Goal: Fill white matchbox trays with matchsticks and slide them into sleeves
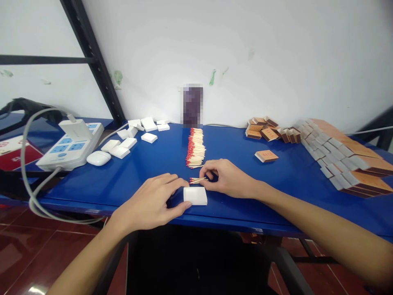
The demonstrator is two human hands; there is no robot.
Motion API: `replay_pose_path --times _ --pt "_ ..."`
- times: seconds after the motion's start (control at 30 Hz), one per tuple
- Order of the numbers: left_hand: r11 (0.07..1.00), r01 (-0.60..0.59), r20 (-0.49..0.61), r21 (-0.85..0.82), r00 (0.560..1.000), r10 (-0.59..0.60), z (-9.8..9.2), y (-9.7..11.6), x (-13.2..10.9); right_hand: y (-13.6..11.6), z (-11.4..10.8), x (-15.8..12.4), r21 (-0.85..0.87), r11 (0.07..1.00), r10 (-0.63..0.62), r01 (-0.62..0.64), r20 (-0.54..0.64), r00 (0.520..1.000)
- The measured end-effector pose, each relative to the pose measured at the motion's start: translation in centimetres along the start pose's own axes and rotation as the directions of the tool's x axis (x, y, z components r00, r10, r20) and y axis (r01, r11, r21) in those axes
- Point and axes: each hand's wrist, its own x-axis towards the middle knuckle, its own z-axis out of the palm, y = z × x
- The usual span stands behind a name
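My left hand (152,200) rests on the blue table (123,176), thumb and forefinger touching the left side of a small white matchbox tray (195,195). My right hand (225,178) sits just beyond the tray, its fingers pinched on a few red-tipped matches (196,180) that point left. Behind them lies a long row of loose matches (195,147).
Several white trays (129,139) lie at the back left beside a white earbud case (98,158) and a power strip (71,144) with cables. Brown matchbox sleeves (270,131) are heaped at the back right; a stacked row of sleeves (344,159) fills the right. One sleeve (266,155) lies alone.
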Motion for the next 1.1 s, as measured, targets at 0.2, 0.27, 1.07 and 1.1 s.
replay_pose_path --times 0.2,0.27,1.07,1.1 --pt "1.0 0.006 0.015 -0.006 1.0 -0.006 -0.1 0.1 0.0 0.1 0.1 0.0 0.032 0.999 0.025 -0.025 -0.008 1.0" --pt "1.0 0.003 0.013 -0.005 1.0 -0.003 -0.1 0.1 0.0 0.0 0.1 0.0 0.041 0.999 0.028 -0.027 -0.012 1.0" --pt "0.999 0.035 -0.011 -0.041 0.999 -0.035 0.1 -0.1 0.1 -1.7 -0.5 -1.0 0.214 0.973 -0.085 0.083 0.001 0.996" --pt "0.998 0.035 -0.011 -0.043 0.999 -0.035 0.1 -0.1 0.1 -1.9 -0.4 -1.0 0.2 0.975 -0.098 0.094 0.011 0.995"
